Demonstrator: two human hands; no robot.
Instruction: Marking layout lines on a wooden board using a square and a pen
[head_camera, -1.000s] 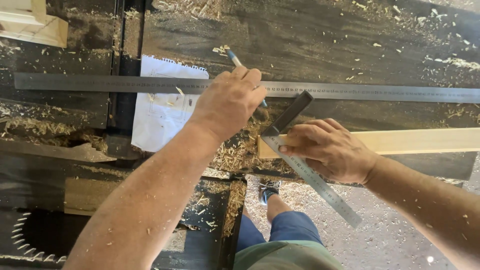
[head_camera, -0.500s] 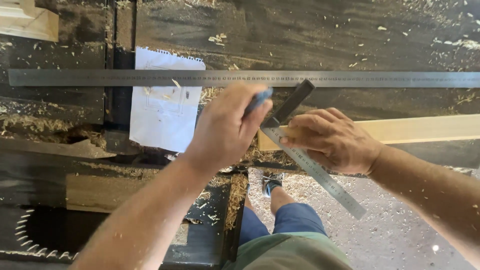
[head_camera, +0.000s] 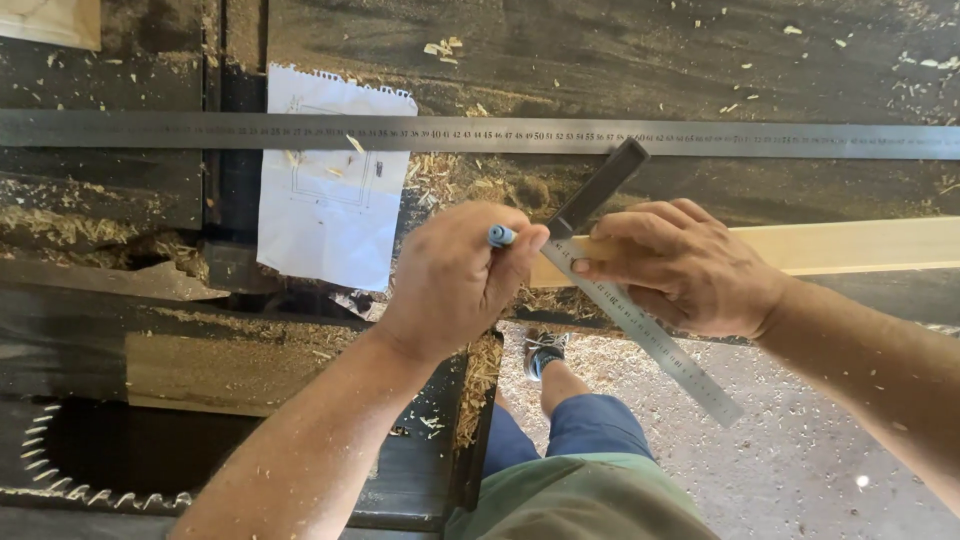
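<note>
My left hand (head_camera: 455, 280) is closed around a blue pen (head_camera: 501, 236), with its tip down at the near end of a pale wooden strip (head_camera: 850, 245). My right hand (head_camera: 680, 265) presses a try square (head_camera: 640, 320) against that strip; its dark stock (head_camera: 600, 185) points up and away, and its steel blade runs down to the right past my wrist. The strip lies across a dark, sawdust-covered workbench (head_camera: 620, 60) and stretches off to the right.
A long steel ruler (head_camera: 300, 130) lies across the whole bench. A white paper with a drawing (head_camera: 330, 205) sits under it at left. A circular saw blade (head_camera: 60, 470) shows at the lower left. My leg and shoe (head_camera: 545, 355) stand on the shaving-strewn floor.
My left hand with the pen has come down from the long ruler to the end of the strip beside the square. The right hand has stayed on the square.
</note>
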